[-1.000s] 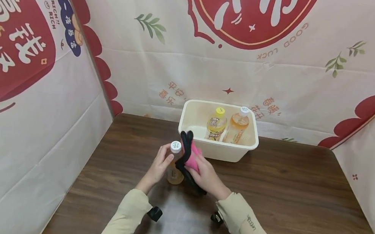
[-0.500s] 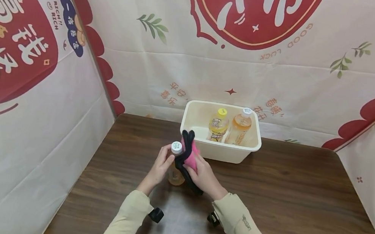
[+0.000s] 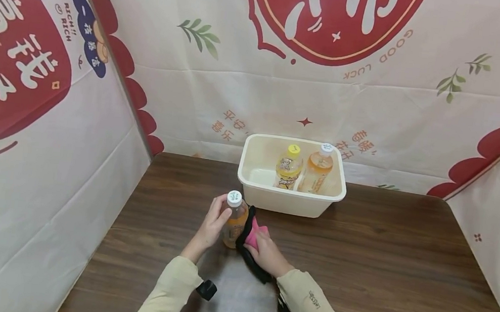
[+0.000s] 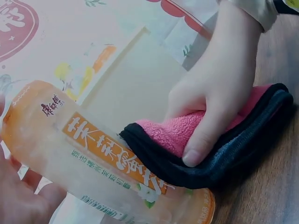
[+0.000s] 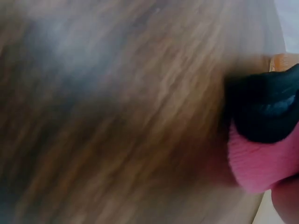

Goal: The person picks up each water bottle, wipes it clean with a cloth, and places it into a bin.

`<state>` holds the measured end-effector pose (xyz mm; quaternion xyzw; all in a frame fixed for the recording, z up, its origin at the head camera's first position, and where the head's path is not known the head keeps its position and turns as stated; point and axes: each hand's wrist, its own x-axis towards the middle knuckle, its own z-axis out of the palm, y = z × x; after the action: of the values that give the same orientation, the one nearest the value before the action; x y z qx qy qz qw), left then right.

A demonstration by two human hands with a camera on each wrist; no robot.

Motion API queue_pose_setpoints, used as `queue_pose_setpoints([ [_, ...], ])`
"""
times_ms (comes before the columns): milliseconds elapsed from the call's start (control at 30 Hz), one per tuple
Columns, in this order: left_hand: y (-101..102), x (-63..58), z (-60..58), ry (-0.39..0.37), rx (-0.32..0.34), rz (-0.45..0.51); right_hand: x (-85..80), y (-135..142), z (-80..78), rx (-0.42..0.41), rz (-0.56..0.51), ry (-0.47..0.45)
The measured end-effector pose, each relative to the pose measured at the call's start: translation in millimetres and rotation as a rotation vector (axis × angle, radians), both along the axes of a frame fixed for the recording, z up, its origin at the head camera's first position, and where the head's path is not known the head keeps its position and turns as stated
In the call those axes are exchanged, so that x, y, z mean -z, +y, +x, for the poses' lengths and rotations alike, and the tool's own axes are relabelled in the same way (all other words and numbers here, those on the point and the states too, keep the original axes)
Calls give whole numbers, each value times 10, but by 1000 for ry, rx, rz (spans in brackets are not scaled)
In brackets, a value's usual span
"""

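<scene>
My left hand (image 3: 209,227) grips a drink bottle (image 3: 236,219) with a white cap, upright on the table in the head view. Its orange label with Chinese writing fills much of the left wrist view. Bunched in my right hand (image 3: 269,255) is a pink cleaning cloth (image 3: 253,235) with a black edge. The cloth (image 4: 174,134) lies against the bottle's lower side in the left wrist view, covering part of the label. In the right wrist view only a piece of the cloth (image 5: 261,161) and a corner of the bottle (image 5: 283,62) show.
Behind the hands a cream plastic bin (image 3: 288,201) stands near the table's back edge. Inside are a yellow-capped bottle (image 3: 288,169) and a white-capped bottle (image 3: 318,169). Printed cloth walls (image 3: 256,95) border the brown wooden table (image 3: 381,256) at the back and sides.
My right hand has moved the cloth down the bottle, from beside its cap to its lower side, so the upper bottle shows. The left hand keeps its hold in place.
</scene>
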<state>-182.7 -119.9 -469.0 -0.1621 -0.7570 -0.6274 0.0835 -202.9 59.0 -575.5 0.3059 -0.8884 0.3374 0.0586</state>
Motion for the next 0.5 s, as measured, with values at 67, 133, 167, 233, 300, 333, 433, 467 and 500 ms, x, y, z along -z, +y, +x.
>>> queue_pose_setpoints([
  [67, -9, 63, -31, -4, -5, 0, 15, 3, -7, -4, 5, -10],
  [133, -18, 112, -61, 1, -7, 3, 6, 5, -14, -13, -13, -21],
  [167, -22, 129, -70, 7, -8, 4, 1, 8, -17, -16, -18, -28],
  [233, -26, 149, -78, 12, -11, 14, -12, 15, -23, -17, -40, -52],
  [300, -31, 169, -83, 15, -10, 21, -27, 26, -22, -14, -67, -74],
  [333, -32, 176, -81, 17, -12, 19, -39, 33, -18, -11, -85, -92],
  [433, -28, 176, -74, 28, -15, 22, -126, 45, -1, -2, -148, -116],
  [467, -26, 172, -68, 28, -15, 22, -182, 44, 3, -2, -170, -118],
  [500, -24, 168, -65, 32, -18, 22, -257, 42, 8, -2, -197, -126],
])
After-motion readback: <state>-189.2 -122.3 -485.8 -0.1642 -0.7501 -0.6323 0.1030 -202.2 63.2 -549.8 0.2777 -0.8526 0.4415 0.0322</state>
